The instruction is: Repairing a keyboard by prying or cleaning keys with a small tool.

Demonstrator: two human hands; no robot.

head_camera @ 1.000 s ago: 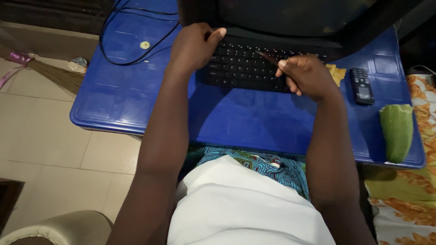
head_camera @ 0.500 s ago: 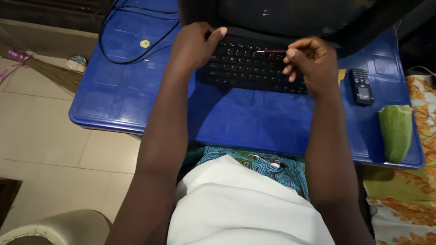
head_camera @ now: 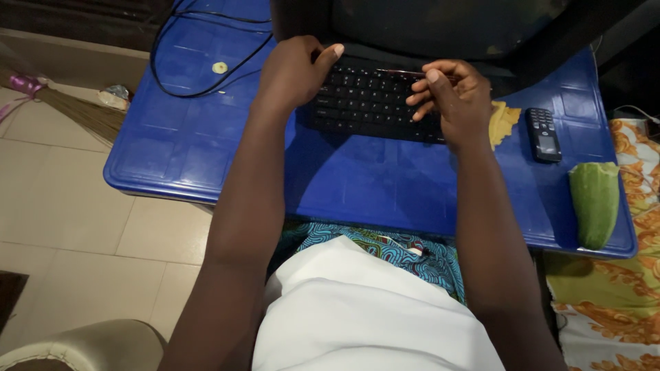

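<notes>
Your right hand point(head_camera: 454, 103) pinches a thin dark-red stick point(head_camera: 402, 72), lying level over the black keyboard point(head_camera: 364, 103) at upper centre. Your left hand point(head_camera: 292, 72) rests curled on the keyboard's left edge, holding nothing. A remote point(head_camera: 543, 134) lies right on the blue table point(head_camera: 185, 151).

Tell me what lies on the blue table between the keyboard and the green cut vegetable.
In the head view, a yellow scrap beside the keyboard, then a black remote, then bare blue table up to the green vegetable.
</notes>
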